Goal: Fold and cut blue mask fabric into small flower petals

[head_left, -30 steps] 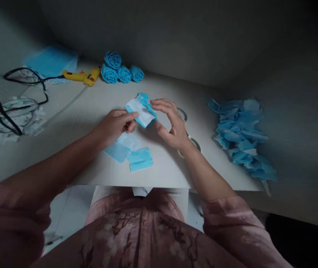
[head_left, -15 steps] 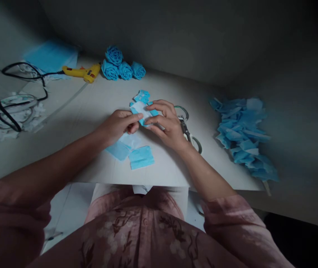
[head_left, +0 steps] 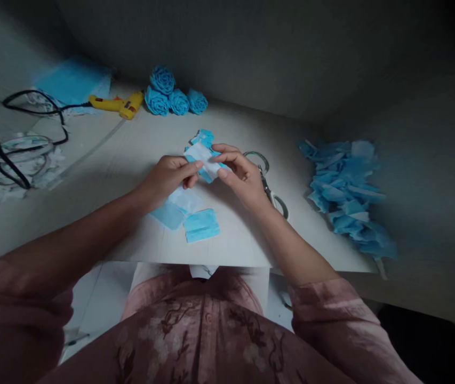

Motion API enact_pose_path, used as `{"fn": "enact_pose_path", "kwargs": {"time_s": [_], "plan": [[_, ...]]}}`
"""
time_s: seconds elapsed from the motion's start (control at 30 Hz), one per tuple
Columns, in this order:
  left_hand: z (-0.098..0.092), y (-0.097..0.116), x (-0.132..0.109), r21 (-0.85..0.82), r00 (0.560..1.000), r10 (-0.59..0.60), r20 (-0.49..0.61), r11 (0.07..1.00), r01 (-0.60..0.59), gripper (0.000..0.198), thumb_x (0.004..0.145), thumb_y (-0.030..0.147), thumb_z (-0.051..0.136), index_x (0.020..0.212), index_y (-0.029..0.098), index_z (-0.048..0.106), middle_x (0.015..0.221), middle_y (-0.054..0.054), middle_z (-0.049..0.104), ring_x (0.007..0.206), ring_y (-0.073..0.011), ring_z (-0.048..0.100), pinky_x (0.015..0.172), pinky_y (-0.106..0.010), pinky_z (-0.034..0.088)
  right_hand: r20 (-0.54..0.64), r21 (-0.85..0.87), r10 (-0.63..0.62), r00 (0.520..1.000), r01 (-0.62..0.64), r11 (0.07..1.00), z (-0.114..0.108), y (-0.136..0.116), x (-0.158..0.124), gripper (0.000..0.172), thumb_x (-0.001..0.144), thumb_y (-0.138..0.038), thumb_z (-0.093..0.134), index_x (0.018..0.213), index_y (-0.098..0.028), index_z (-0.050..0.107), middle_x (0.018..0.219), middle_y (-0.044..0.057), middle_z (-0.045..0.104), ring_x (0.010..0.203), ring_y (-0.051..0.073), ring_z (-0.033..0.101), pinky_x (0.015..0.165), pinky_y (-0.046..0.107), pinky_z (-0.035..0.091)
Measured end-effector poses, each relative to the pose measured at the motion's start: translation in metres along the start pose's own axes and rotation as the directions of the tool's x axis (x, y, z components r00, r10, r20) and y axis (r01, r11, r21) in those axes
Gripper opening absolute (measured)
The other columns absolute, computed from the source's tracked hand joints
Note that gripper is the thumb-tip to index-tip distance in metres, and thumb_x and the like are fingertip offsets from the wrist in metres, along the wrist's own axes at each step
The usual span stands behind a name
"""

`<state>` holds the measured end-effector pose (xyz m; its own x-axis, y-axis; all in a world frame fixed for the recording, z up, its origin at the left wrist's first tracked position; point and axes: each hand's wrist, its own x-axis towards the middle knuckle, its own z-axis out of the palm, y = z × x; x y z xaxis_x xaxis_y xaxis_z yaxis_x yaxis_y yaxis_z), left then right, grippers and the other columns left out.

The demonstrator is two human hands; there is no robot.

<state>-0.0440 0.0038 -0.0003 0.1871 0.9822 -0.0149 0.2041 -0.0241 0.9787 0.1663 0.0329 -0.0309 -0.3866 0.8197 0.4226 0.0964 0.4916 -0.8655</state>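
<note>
Both my hands hold one small blue-and-white piece of mask fabric (head_left: 204,160) above the middle of the pale table (head_left: 107,176). My left hand (head_left: 167,178) pinches its left edge between thumb and fingers. My right hand (head_left: 241,176) pinches its right side, fingers curled over it. Below my hands lie cut blue fabric pieces (head_left: 201,225) flat on the table. A few more small blue scraps (head_left: 204,137) lie just beyond the held piece.
Scissors (head_left: 269,186) lie right of my right hand. A heap of blue fabric strips (head_left: 345,192) lies at the right. Three blue fabric roses (head_left: 171,96), a yellow glue gun (head_left: 119,105) with black cable (head_left: 31,112), and white scraps (head_left: 23,165) sit at the back and left.
My right hand, open beside the piece a second ago, has closed onto its right side. The piece now sits lower and more folded between both hands.
</note>
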Motion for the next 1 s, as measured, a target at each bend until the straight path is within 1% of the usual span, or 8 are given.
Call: {"fn": "enact_pose_path", "kwargs": {"time_s": [0.1, 0.23, 0.37, 0.5, 0.73, 0.83, 0.9, 1.0], "plan": [[-0.002, 0.001, -0.001, -0.008, 0.999, -0.006, 0.037, 1.000, 0.006, 0.046, 0.095, 0.029, 0.061, 0.051, 0.018, 0.056, 0.051, 0.002, 0.053, 0.051, -0.0084, 0.044, 0.058, -0.024, 0.038, -0.015, 0.109, 0.123, 0.992, -0.120, 0.987, -0.001, -0.005, 0.001, 0.056, 0.096, -0.072, 0.064, 0.132, -0.028, 0.070, 0.141, 0.008, 0.071, 0.139, 0.027, 0.063, 0.121, 0.050, 0.049], [-0.002, -0.001, -0.001, 0.006, 0.991, -0.002, 0.137, 1.000, 0.001, 0.047, 0.095, 0.031, 0.061, 0.050, 0.018, 0.058, 0.052, 0.001, 0.055, 0.052, -0.0082, 0.045, 0.057, -0.023, 0.037, 0.053, 0.154, 0.234, 0.971, -0.239, 0.959, 0.004, 0.000, 0.001, 0.069, 0.088, -0.070, 0.076, 0.141, -0.027, 0.064, 0.111, 0.005, 0.076, 0.105, 0.023, 0.072, 0.100, 0.044, 0.061], [-0.001, -0.002, -0.001, 0.011, 0.983, -0.005, 0.181, 1.000, 0.004, 0.046, 0.095, 0.029, 0.060, 0.051, 0.017, 0.059, 0.052, 0.001, 0.055, 0.051, -0.0078, 0.044, 0.055, -0.023, 0.036, 0.038, 0.216, 0.205, 0.978, -0.208, 0.954, 0.009, 0.006, 0.000, 0.071, 0.083, -0.062, 0.085, 0.142, -0.030, 0.063, 0.092, -0.001, 0.068, 0.078, 0.016, 0.066, 0.078, 0.035, 0.063], [0.000, 0.000, -0.001, -0.003, 0.984, -0.034, 0.176, 0.999, 0.035, 0.046, 0.096, 0.025, 0.058, 0.051, 0.017, 0.059, 0.051, 0.001, 0.053, 0.050, -0.0077, 0.043, 0.055, -0.022, 0.036, -0.013, 0.217, 0.193, 0.981, -0.185, 0.958, 0.009, 0.005, 0.000, 0.065, 0.083, -0.059, 0.087, 0.137, -0.031, 0.065, 0.088, -0.003, 0.067, 0.075, 0.014, 0.064, 0.073, 0.032, 0.062], [0.000, 0.001, -0.001, -0.054, 0.975, -0.065, 0.214, 0.995, 0.078, 0.044, 0.095, 0.024, 0.058, 0.052, 0.018, 0.060, 0.050, 0.000, 0.052, 0.050, -0.0091, 0.044, 0.055, -0.023, 0.037, -0.040, 0.109, 0.141, 0.989, -0.136, 0.985, 0.007, 0.010, -0.002, 0.059, 0.092, -0.059, 0.077, 0.143, -0.031, 0.063, 0.097, 0.001, 0.074, 0.085, 0.018, 0.071, 0.084, 0.037, 0.065], [-0.002, -0.006, 0.003, -0.111, 0.980, -0.068, 0.188, 0.990, 0.090, 0.043, 0.093, 0.029, 0.063, 0.051, 0.018, 0.059, 0.051, -0.001, 0.054, 0.051, -0.0096, 0.045, 0.054, -0.024, 0.036, -0.080, -0.073, 0.029, 0.996, -0.035, 0.997, -0.002, 0.010, -0.001, 0.055, 0.102, -0.058, 0.064, 0.149, -0.030, 0.060, 0.120, 0.006, 0.078, 0.110, 0.024, 0.075, 0.103, 0.046, 0.063], [-0.003, -0.011, 0.005, -0.156, 0.985, -0.064, 0.162, 0.984, 0.089, 0.045, 0.092, 0.034, 0.066, 0.051, 0.018, 0.059, 0.053, -0.002, 0.056, 0.052, -0.0098, 0.046, 0.055, -0.024, 0.036, -0.061, -0.230, -0.103, 0.993, 0.086, 0.969, -0.012, 0.009, 0.002, 0.055, 0.105, -0.058, 0.055, 0.153, -0.030, 0.057, 0.143, 0.009, 0.072, 0.134, 0.029, 0.067, 0.119, 0.055, 0.053], [-0.005, -0.016, 0.009, -0.233, 0.981, -0.052, 0.188, 0.968, 0.096, 0.050, 0.094, 0.037, 0.065, 0.048, 0.018, 0.058, 0.051, -0.003, 0.054, 0.053, -0.0103, 0.048, 0.057, -0.024, 0.037, 0.115, -0.427, -0.259, 0.959, 0.283, 0.859, -0.022, 0.006, 0.005, 0.055, 0.104, -0.056, 0.053, 0.154, -0.032, 0.056, 0.162, 0.007, 0.059, 0.156, 0.035, 0.048, 0.131, 0.067, 0.036]]}}
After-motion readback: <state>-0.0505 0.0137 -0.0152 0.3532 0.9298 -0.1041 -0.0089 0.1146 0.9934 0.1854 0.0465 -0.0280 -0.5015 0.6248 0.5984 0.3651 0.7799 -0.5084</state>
